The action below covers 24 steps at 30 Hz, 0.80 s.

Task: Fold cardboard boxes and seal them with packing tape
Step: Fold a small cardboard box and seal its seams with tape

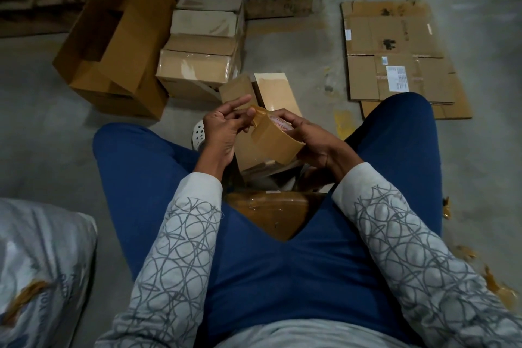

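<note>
Seated worker, head view. The right hand (310,141) grips the tape roll (271,144), fingers curled over its rim and core. The left hand (226,127) pinches the roll's loose end between thumb and fingertips (index finger extended). The roll is held in the air between the knees, above a small cardboard box (248,158). On the floor (296,51) ahead are a stack of taped boxes (200,65), an open carton (118,45) beside it, and flattened cardboard (395,45) well apart.

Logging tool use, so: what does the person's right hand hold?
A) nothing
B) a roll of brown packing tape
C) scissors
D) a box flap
B: the right hand grips the tape roll while the left hand pinches its loose end.
</note>
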Each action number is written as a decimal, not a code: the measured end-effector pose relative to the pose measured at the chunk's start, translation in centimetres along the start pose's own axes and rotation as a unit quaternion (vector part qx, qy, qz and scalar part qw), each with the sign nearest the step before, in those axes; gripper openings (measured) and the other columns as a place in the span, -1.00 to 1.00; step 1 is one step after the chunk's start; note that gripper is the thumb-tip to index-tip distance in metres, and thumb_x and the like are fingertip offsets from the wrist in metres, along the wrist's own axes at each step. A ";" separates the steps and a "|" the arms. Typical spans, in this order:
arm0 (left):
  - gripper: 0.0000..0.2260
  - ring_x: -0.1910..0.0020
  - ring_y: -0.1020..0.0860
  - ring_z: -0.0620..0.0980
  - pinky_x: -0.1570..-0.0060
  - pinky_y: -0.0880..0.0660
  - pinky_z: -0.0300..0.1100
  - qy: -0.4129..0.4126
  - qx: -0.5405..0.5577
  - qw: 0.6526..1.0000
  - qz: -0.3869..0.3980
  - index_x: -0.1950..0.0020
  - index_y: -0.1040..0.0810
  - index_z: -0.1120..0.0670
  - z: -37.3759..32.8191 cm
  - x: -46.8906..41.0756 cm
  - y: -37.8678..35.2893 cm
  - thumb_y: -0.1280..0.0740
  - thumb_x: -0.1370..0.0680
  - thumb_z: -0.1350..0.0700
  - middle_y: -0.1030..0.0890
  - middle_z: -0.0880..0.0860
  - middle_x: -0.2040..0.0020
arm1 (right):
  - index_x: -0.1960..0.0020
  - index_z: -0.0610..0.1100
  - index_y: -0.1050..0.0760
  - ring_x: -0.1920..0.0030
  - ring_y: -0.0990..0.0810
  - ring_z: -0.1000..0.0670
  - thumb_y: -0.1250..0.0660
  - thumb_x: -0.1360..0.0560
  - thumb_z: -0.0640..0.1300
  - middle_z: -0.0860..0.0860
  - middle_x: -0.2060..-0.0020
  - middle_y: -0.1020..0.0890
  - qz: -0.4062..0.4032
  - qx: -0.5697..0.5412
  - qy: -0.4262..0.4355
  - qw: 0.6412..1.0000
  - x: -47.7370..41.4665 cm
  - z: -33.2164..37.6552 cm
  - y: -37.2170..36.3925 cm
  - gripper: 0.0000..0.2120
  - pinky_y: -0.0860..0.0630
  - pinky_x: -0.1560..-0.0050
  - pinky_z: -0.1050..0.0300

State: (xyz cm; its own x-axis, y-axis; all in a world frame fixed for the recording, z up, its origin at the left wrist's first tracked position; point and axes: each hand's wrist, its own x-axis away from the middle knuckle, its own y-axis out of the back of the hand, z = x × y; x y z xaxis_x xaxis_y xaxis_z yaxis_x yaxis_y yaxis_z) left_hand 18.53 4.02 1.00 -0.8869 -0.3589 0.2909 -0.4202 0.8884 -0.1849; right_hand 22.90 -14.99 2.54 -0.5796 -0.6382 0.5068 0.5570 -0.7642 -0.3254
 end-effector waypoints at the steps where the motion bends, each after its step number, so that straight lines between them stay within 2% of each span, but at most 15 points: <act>1: -0.77 0.07 -0.69 -0.06 0.08 -0.60 -0.11 -0.003 -0.032 0.999 -0.007 -0.11 -0.67 0.07 0.0 0.0 0.0 -0.48 -0.50 0.29 -0.75 0.00 0.09 | -0.27 0.00 -0.51 -0.03 -0.54 -0.16 -0.09 -0.59 -0.40 -0.15 -0.16 -0.55 -0.005 0.007 -0.001 1.000 0.1 0.0 0.0 -0.56 -0.54 0.15 -0.07; 3: -0.82 0.07 -0.71 -0.07 0.06 -0.65 -0.10 -0.004 -0.083 0.996 -0.019 -0.08 -0.68 0.11 0.0 -0.1 0.1 -0.50 -0.49 0.26 -0.75 -0.02 0.10 | -0.30 -0.01 -0.51 -0.06 -0.54 -0.19 -0.11 -0.63 -0.32 -0.16 -0.19 -0.53 -0.010 0.018 -0.012 1.000 0.2 0.1 0.2 -0.62 -0.57 0.16 -0.07; 6: -0.84 0.10 -0.70 -0.12 0.13 -0.64 -0.21 0.002 -0.098 0.995 -0.027 -0.06 -0.68 0.19 0.2 0.0 0.2 -0.49 -0.49 0.28 -0.74 -0.01 0.10 | -0.33 -0.03 -0.47 -0.05 -0.65 -0.28 -0.12 -0.70 -0.12 -0.24 -0.23 -0.54 0.002 -0.016 -0.059 0.998 0.5 0.0 0.6 -0.74 -0.65 0.30 0.03; 8: -0.85 0.06 -0.70 -0.12 0.13 -0.64 -0.21 0.004 -0.090 0.996 -0.027 -0.07 -0.67 0.21 0.4 0.0 0.1 -0.47 -0.51 0.30 -0.73 0.02 0.05 | -0.40 -0.08 -0.41 -0.03 -0.70 -0.28 -0.09 -0.72 -0.02 -0.27 -0.22 -0.60 -0.006 -0.041 -0.080 0.996 0.5 -0.2 0.7 -0.68 -0.67 0.28 0.04; 12: -0.86 0.04 -0.69 -0.04 0.16 -0.64 -0.17 0.014 -0.085 0.996 -0.039 -0.05 -0.65 0.15 1.2 0.4 -0.9 -0.42 -0.54 0.32 -0.70 0.05 0.01 | -0.44 -0.15 -0.37 0.05 -0.73 -0.21 -0.12 -0.71 0.00 -0.25 -0.10 -0.69 -0.025 -0.053 -0.091 0.994 0.0 -0.6 0.4 -0.62 -0.69 0.23 0.07; 15: -0.87 0.07 -0.67 -0.08 0.21 -0.61 -0.25 0.026 -0.085 0.995 -0.053 -0.09 -0.64 0.12 1.4 0.1 -1.3 -0.41 -0.57 0.27 -0.68 0.02 0.00 | -0.45 -0.11 -0.28 0.02 -0.71 -0.26 -0.12 -0.72 -0.01 -0.30 -0.22 -0.58 -0.058 -0.040 -0.080 0.994 -0.4 -0.9 0.2 -0.65 -0.68 0.23 0.03; 18: -0.89 0.08 -0.63 -0.14 0.27 -0.58 -0.29 0.038 -0.084 0.993 -0.074 -0.10 -0.63 0.13 1.6 -0.4 -1.3 -0.41 -0.58 0.22 -0.64 -0.06 0.01 | -0.39 -0.11 -0.31 -0.05 -0.68 -0.31 -0.09 -0.70 0.13 -0.26 -0.28 -0.51 -0.087 0.013 -0.060 0.994 -0.8 -1.4 -0.4 -0.60 -0.68 0.14 -0.07; 21: -0.91 0.07 -0.60 -0.16 0.28 -0.58 -0.28 0.040 -0.115 0.984 -0.128 -0.08 -0.63 0.11 2.4 -0.9 -1.3 -0.43 -0.58 0.20 -0.62 -0.10 0.06 | -0.21 -0.15 -0.49 -0.13 -0.60 -0.23 -0.02 -0.65 0.33 -0.07 -0.14 -0.57 -0.143 0.133 0.004 0.981 -0.6 -1.5 -1.2 -0.41 -0.65 -0.09 -0.23; 24: -0.93 0.02 -0.65 -0.05 0.16 -0.67 -0.15 0.050 -0.138 0.976 -0.161 -0.03 -0.65 0.08 2.9 -1.7 -1.1 -0.44 -0.56 0.20 -0.64 -0.05 0.06 | -0.03 -0.04 -0.59 0.02 -0.64 -0.03 -0.10 -0.65 0.29 0.01 0.05 -0.64 -0.132 0.237 0.077 0.959 -0.4 -1.8 -1.8 -0.53 -0.64 -0.01 -0.01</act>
State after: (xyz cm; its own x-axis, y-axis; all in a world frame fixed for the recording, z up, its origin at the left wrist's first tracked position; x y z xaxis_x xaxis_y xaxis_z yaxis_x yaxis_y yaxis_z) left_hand 19.92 2.83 -2.05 -0.6876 -0.6152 0.3856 -0.5942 0.7820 0.1881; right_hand 21.06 -13.53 1.44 -0.7985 -0.4615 0.3865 0.5649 -0.7963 0.2165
